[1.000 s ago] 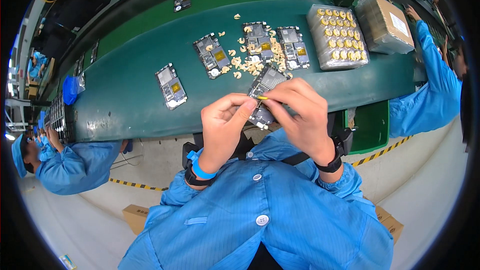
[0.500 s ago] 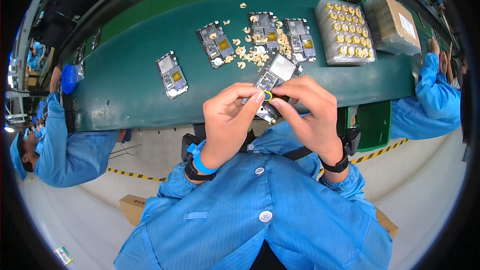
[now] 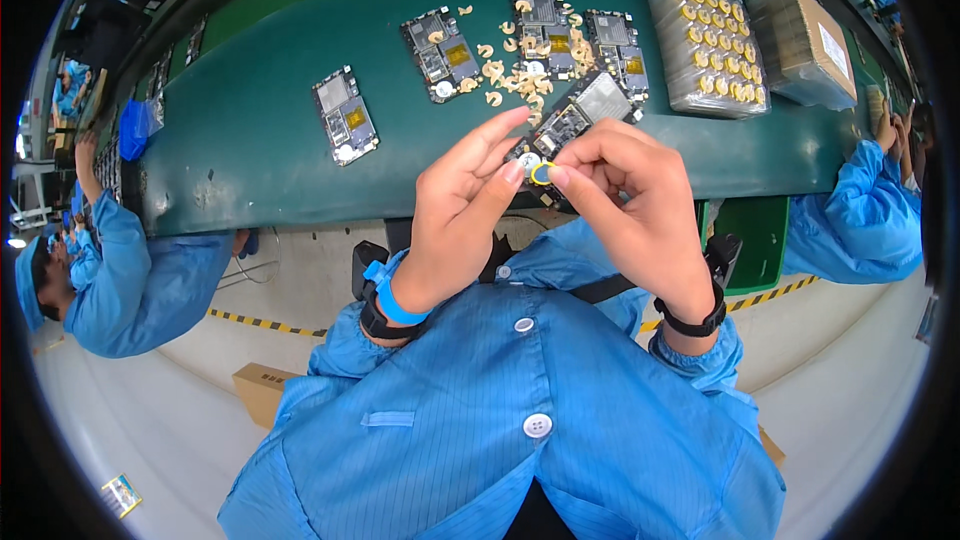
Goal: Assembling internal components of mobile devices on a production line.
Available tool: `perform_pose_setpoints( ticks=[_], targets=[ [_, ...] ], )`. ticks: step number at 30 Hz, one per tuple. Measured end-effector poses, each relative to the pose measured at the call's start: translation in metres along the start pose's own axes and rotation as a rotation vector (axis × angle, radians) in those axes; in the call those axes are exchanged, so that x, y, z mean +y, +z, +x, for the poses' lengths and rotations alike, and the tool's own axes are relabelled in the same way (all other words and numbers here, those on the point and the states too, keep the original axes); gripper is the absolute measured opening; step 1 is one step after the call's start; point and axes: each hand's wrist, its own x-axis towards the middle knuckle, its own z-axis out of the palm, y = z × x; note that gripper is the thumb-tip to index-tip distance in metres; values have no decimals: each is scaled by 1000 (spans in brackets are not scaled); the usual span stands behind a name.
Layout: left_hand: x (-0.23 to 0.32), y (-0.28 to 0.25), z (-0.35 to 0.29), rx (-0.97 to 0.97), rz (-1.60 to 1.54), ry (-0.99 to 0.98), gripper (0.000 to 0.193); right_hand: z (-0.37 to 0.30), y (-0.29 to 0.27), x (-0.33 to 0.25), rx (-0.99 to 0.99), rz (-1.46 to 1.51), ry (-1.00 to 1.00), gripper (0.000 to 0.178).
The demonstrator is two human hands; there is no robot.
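Observation:
Between my right thumb and forefinger is a round coin cell (image 3: 543,174), dark blue-grey with a yellow rim. My right hand (image 3: 635,185) is closed on it. My left hand (image 3: 460,190) is open, its thumb close to the cell's left side and its fingers raised apart from the thumb. Just below and behind both hands a circuit board (image 3: 603,98) lies slanted over the table's near edge, with a silver shield and a round white disc (image 3: 529,161). My hands hide part of its lower end.
Small beige curved pieces (image 3: 494,70) lie scattered among several boards (image 3: 441,55) on the green table (image 3: 260,150). Another board (image 3: 345,115) lies at left. A clear tray (image 3: 708,45) of yellow-rimmed cells and a wrapped carton (image 3: 805,40) stand at right. Co-workers (image 3: 150,280) sit on both sides.
My left fingers have let go of the coin cell and spread upward. My right hand keeps the cell and has turned slightly. The view has shifted, so the table sits higher.

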Motion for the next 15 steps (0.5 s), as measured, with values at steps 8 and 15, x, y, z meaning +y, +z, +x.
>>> perform_pose_setpoints(
  ticks=[8, 15],
  targets=[
    [12, 0, -4, -20, -108, -118, 44, 3, 8, 1, 26, -55, 11, 5],
    [10, 0, -5, -9, -126, -103, 43, 4, 12, 0, 28, -79, 11, 6]
  ],
)
